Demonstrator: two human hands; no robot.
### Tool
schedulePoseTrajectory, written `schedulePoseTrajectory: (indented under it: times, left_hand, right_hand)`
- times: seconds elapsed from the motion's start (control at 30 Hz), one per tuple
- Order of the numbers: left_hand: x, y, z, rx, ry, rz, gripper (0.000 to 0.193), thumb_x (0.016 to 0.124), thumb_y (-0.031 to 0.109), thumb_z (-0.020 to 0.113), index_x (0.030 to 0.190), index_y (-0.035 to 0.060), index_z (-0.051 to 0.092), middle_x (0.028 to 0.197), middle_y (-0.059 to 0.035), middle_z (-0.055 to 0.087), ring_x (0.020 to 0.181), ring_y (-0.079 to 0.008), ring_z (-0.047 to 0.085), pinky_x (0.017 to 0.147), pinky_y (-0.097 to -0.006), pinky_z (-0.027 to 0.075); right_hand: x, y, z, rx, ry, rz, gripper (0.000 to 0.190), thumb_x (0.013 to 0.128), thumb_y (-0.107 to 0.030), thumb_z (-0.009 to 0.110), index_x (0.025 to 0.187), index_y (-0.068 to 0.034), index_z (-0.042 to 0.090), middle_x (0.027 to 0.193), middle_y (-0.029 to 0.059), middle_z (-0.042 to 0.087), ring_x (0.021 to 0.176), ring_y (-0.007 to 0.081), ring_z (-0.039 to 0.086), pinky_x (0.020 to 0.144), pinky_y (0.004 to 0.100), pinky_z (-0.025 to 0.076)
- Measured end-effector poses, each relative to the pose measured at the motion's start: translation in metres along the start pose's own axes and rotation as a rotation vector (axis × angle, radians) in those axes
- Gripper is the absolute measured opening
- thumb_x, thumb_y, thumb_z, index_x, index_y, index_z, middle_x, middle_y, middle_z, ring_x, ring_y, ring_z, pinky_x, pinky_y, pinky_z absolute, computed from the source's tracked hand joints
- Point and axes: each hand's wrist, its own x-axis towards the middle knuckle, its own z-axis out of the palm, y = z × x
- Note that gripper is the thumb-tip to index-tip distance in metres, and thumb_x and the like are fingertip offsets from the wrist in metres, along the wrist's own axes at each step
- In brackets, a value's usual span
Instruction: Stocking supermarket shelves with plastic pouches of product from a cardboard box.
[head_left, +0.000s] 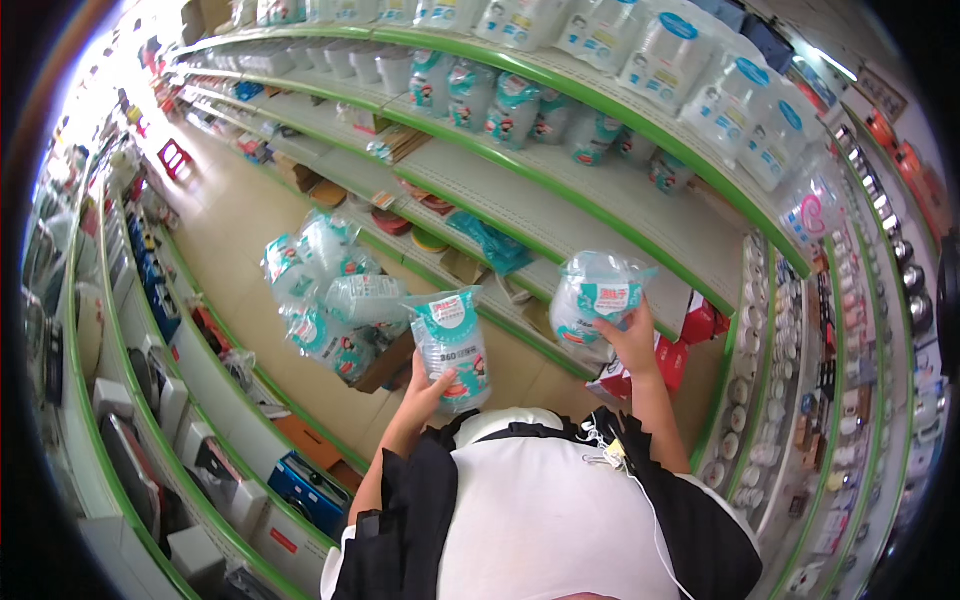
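Observation:
My left hand (429, 388) grips a clear plastic pack of nested disposable bowls or cups (451, 349) with a teal printed design, held upright before my body. In my right hand (631, 334) is a similar but rounder pack of clear plastic bowls (592, 304), raised near the shelf front. A cardboard box (386, 364) to the left of my left hand is heaped with several more teal-printed packs (330, 292). On the shelf (525, 154) ahead, several packs of the same print (514, 111) stand in a row.
Large clear packs of cups (667, 56) line the top shelf, which has a green edge (585, 64). Lower down lie a teal plastic bag (491, 241) and round coloured items (429, 238). Red boxes (667, 367) sit by the right corner. Shelving (225, 450) borders the aisle's left side.

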Motion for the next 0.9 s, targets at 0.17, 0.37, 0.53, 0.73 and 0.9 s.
schedulePoseTrajectory:
  times: [0.17,0.37,0.53,0.73,0.9]
  left_hand:
    - [0.009,0.000,0.003,-0.006,-0.042,-0.023,0.074,0.095,0.008,0.067,0.154,0.0037,0.022,0.143,-0.0146,0.049,0.129,-0.0235,0.052,0.110,-0.0393,0.040]
    - [0.015,0.003,0.018,0.025,-0.047,-0.029,0.066,0.093,0.007,0.069,0.148,0.0035,0.032,0.134,-0.0134,0.057,0.120,-0.0233,0.059,0.103,-0.0385,0.048]
    - [0.023,0.001,0.037,0.046,-0.059,-0.019,0.064,0.093,0.008,0.068,0.146,0.0038,0.034,0.133,-0.0140,0.058,0.120,-0.0224,0.059,0.101,-0.0381,0.049]
    - [0.031,-0.002,0.080,0.086,-0.082,0.033,0.060,0.094,0.008,0.067,0.145,0.0033,0.035,0.132,-0.0141,0.058,0.118,-0.0216,0.060,0.101,-0.0374,0.048]
    - [0.031,-0.009,0.119,0.118,-0.048,-0.018,0.058,0.096,0.011,0.064,0.146,0.0029,0.035,0.135,-0.0135,0.057,0.122,-0.0219,0.057,0.105,-0.0373,0.045]
  right_hand:
    - [0.002,0.003,-0.003,-0.009,-0.024,0.069,0.079,0.078,-0.003,0.085,0.145,-0.003,0.043,0.132,0.0072,0.059,0.123,0.0199,0.056,0.109,0.0369,0.041]
    - [-0.006,0.015,-0.020,-0.078,-0.115,0.330,0.083,0.077,-0.016,0.088,0.145,0.001,0.045,0.129,0.0121,0.064,0.115,0.0198,0.062,0.101,0.0352,0.048]
    - [-0.018,0.055,-0.053,-0.086,-0.098,0.322,0.079,0.078,-0.018,0.088,0.143,0.000,0.047,0.126,0.0116,0.066,0.109,0.0177,0.064,0.092,0.0343,0.053]
    - [-0.030,0.145,-0.139,0.464,0.171,1.078,0.045,0.087,-0.047,0.077,0.118,-0.017,0.063,0.084,-0.0007,0.061,0.074,0.0142,0.059,0.066,0.0290,0.052]
    - [-0.052,0.195,-0.205,0.630,0.419,1.067,0.055,0.079,-0.057,0.081,0.117,-0.021,0.064,0.085,0.0017,0.062,0.077,0.0166,0.060,0.073,0.0362,0.050]
